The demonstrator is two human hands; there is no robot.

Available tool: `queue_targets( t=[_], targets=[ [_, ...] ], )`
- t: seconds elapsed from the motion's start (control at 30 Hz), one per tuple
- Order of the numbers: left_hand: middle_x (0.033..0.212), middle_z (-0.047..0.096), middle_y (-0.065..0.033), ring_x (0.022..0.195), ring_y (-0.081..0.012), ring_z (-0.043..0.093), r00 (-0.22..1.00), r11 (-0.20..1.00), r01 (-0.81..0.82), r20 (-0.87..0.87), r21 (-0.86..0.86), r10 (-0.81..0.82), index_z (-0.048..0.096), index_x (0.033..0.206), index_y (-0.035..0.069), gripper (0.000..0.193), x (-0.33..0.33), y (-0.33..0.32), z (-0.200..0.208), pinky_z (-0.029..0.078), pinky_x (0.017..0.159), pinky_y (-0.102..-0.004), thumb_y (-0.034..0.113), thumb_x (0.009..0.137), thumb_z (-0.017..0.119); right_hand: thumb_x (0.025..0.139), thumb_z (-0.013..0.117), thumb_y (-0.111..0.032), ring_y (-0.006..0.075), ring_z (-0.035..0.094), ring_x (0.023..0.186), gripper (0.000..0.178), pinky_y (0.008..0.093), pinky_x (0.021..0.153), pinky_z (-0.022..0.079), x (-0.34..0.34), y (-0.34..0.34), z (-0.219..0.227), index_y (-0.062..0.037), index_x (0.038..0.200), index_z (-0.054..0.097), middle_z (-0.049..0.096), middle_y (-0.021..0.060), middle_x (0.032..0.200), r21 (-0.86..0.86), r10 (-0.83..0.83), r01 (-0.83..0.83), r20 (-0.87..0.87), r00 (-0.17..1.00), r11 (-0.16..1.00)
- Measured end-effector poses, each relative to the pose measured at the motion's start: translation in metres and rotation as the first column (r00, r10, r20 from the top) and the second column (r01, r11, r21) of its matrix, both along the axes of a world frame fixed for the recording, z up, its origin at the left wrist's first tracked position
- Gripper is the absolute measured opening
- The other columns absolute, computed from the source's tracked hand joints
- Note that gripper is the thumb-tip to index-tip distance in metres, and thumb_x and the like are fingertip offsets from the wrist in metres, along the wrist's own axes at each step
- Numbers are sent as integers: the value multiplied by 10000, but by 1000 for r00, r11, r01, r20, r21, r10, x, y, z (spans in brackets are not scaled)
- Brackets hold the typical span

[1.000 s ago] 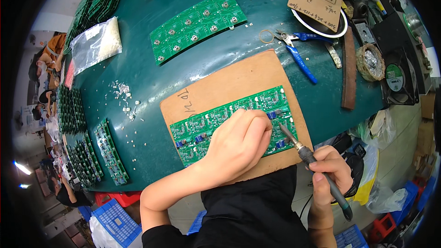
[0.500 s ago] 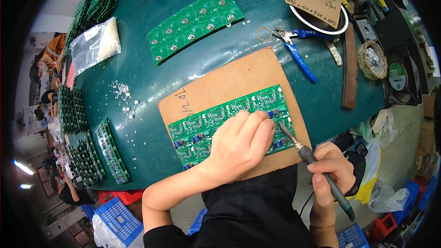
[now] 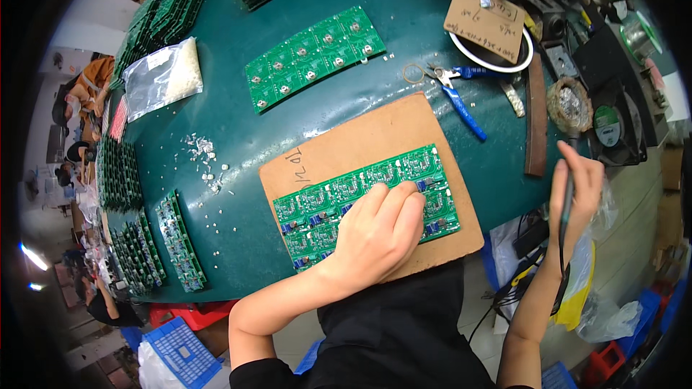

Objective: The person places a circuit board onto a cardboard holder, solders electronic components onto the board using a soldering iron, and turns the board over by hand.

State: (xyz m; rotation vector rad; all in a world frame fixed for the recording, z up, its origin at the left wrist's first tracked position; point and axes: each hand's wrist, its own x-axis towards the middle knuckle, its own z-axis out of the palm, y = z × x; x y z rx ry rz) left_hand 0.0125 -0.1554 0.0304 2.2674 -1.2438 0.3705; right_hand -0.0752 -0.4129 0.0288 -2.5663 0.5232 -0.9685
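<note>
My left hand (image 3: 378, 234) rests over a green circuit board panel (image 3: 306, 234) packed with small parts. Its fingers are pressed together near the panel's right half, and whatever they pinch is hidden under them. The panel lies on a brown fibreboard sheet (image 3: 375, 126) with handwriting on it. Off to the right, my right hand (image 3: 582, 186) is closed round a soldering iron (image 3: 566, 205). The iron's front end reaches a round, fibre-rimmed dish (image 3: 569, 106) with silvery material inside; its very tip is hard to make out there.
Another panel (image 3: 313, 57) with round metal parts lies behind. Blue-handled cutters (image 3: 461, 108) and a brown bar (image 3: 535, 122) are at right, near a small fan (image 3: 609, 126). Stacked boards (image 3: 119, 176), a bag of white parts (image 3: 164, 75) and loose bits (image 3: 202, 151) occupy the left.
My right hand has carried the soldering iron away from the panel, rightward and up to the round dish. My left hand stays at the panel, fingers still closed. The whole view has shifted slightly.
</note>
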Motion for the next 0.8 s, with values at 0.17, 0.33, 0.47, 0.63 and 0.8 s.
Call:
queue_targets(
  t=[0.17, 0.33, 0.47, 0.63, 0.8],
  targets=[
    [899, 612, -68, 692, -238, 555, 997, 999, -29, -74, -30, 26, 567, 901, 53, 238, -1, 12, 9, 480, 619, -339, -40, 689, 620, 841, 617, 93, 220, 524, 789, 287, 301, 727, 441, -1, 2, -10, -41, 1079, 705, 487, 90, 870, -34, 47, -44, 87, 995, 998],
    [886, 580, -99, 788, -299, 600, 963, 979, -39, -267, -200, -16, 598, 1015, 73, 220, -2, 43, 16, 512, 691, -391, -36, 823, 585, 955, 535, -12, 137, 548, 664, 250, 264, 599, 446, -19, 33, 2, -10, 1183, 638, 579, 104, 875, 273, 130, -134, 33, 991, 953],
    [877, 557, -124, 791, -317, 607, 876, 855, -469, -245, -224, 416, 608, 1133, 77, 231, -9, 107, 30, 522, 689, -385, 53, 904, 603, 874, 682, -27, 260, 632, 918, 177, 346, 660, 532, -48, 76, -9, -41, 1041, 624, 641, 167, 1092, 341, 393, -361, -26, 919, 868],
    [939, 563, -149, 801, -323, 616, 669, 744, -665, -391, 67, 633, 617, 1194, 65, 312, -18, 161, -5, 517, 702, -415, 243, 937, 619, 743, 812, -31, 329, 601, 795, 393, 371, 716, 504, -39, 112, -17, -51, 1074, 600, 614, 159, 890, -111, 433, -431, 2, 901, 896],
    [875, 575, -62, 750, -131, 572, 673, 705, -668, -599, -238, 434, 674, 1124, 9, 249, -28, 151, -3, 480, 674, -259, 124, 904, 677, 795, 744, -16, 249, 606, 767, 334, 325, 677, 498, -34, 124, -15, -30, 1076, 564, 613, 154, 915, 401, 351, -373, 132, 927, 836]
  ],
)
